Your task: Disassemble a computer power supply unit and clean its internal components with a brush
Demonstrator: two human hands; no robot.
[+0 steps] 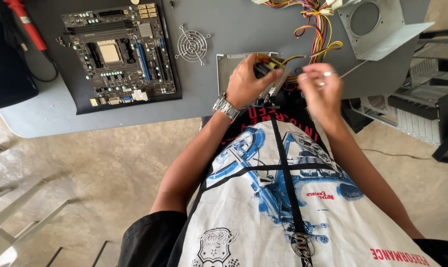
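No packages, labels, signs or screens apparent.

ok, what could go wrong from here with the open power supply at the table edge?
1. The left hand grips the open metal power supply box right at the grey table edge; it could slip off.
2. The right hand, blurred, works near the yellow and red wire bundle; wires may snag.
3. The loose round wire fan grille lies beside the bare black motherboard; it could scratch it.
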